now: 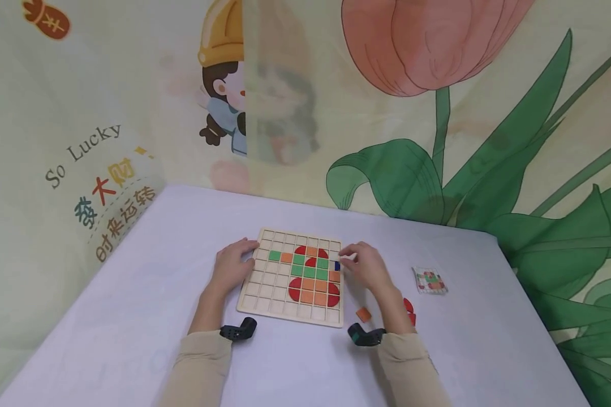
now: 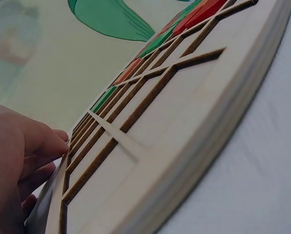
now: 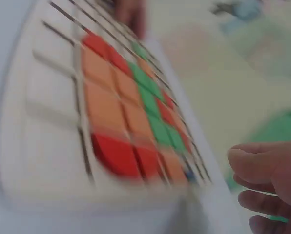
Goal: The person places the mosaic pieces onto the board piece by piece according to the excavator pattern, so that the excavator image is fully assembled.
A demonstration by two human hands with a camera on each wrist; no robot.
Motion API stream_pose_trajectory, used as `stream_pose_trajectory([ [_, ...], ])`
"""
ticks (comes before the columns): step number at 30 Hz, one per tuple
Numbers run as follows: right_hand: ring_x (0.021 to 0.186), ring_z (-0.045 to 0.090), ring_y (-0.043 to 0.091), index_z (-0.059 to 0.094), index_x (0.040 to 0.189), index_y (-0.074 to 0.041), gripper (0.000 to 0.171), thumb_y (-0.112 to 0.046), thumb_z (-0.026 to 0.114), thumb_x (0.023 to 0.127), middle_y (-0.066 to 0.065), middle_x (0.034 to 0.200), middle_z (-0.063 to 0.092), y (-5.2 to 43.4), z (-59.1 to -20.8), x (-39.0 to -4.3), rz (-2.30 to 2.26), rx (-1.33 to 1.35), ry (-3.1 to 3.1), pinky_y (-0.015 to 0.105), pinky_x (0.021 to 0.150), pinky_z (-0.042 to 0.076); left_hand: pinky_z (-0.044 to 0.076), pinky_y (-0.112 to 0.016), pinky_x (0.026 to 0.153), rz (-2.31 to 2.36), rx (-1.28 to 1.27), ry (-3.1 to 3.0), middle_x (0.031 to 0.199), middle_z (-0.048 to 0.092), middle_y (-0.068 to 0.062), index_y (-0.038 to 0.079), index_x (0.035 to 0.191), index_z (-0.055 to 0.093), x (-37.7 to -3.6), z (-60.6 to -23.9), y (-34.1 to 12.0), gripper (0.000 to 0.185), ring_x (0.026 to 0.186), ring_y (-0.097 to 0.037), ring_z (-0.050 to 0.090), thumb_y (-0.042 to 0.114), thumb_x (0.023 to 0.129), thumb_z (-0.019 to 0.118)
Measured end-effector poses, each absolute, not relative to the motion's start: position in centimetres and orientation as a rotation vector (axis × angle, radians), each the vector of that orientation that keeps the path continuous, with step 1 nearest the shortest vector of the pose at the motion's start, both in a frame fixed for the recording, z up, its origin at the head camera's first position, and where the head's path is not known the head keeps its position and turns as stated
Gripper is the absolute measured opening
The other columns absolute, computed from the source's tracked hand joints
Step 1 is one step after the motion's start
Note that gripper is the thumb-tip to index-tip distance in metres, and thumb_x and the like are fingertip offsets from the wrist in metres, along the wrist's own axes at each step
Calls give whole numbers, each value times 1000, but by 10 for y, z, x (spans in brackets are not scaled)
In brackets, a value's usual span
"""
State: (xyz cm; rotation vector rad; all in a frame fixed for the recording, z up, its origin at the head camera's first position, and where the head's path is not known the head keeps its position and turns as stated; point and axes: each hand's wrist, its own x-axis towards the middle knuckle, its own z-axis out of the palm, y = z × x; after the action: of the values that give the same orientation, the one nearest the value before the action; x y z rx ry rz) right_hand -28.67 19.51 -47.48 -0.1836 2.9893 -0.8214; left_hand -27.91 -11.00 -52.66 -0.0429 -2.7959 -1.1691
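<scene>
Left hand (image 1: 232,265) steadies grid board (image 1: 265,294) at its left edge, fingers relaxed | right hand (image 1: 365,265) pinches blue tile (image 1: 337,265) at board's right edge.

Head view high, looking down; wrist views close (right blurred), sharing grid board (image 1: 291,278).

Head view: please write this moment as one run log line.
left hand: rests on wooden grid board left edge | right hand: at right edge by blue tile | loose orange tile: on table
</scene>
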Motion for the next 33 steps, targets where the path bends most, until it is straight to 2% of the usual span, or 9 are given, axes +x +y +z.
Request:
stream_pose_trajectory([
  [4,91,54,22,65,115,-12,28,-20,67,88,11,109,62,266,-474,-267,-821,-76,2956,27,68,51,16,-54,115,-1187,-21,-2791,139,54,-10,9,130,57,-278,-525,-110,47,139,-27,37,11,84,53],
  [10,90,55,21,66,111,-11,33,-23,74,82,7,97,61,326,-479,-242,-757,-46,2815,29,68,54,14,-53,116,-1189,-5,-2766,139,54,-11,8,130,57,-278,-521,-116,46,139,-27,37,10,84,53],
  [15,91,55,21,67,109,-11,33,-22,76,79,5,92,60,334,-487,-239,-775,-94,2803,30,72,54,13,-53,116,-1194,-11,-2771,140,52,-12,8,132,56,-279,-520,-117,46,140,-28,36,10,86,51],
  [23,87,55,20,67,104,-9,28,-17,76,79,6,93,63,336,-497,-237,-764,-29,2854,30,70,55,15,-54,115,-1201,-67,-2777,139,53,-13,6,130,57,-281,-520,-111,47,139,-28,37,9,84,51],
  [29,83,53,19,61,101,-10,30,-18,78,78,6,88,59,340,-500,-236,-802,-19,2845,24,67,51,15,-52,116,-1192,-43,-2794,140,52,-12,7,131,57,-280,-522,-109,47,139,-28,36,10,85,51],
  [33,86,53,21,54,101,-10,31,-21,75,81,7,88,55,341,-498,-237,-886,2,2854,23,67,50,14,-52,116,-1189,-40,-2792,140,52,-12,7,131,57,-279,-522,-108,47,139,-28,36,9,85,51],
])
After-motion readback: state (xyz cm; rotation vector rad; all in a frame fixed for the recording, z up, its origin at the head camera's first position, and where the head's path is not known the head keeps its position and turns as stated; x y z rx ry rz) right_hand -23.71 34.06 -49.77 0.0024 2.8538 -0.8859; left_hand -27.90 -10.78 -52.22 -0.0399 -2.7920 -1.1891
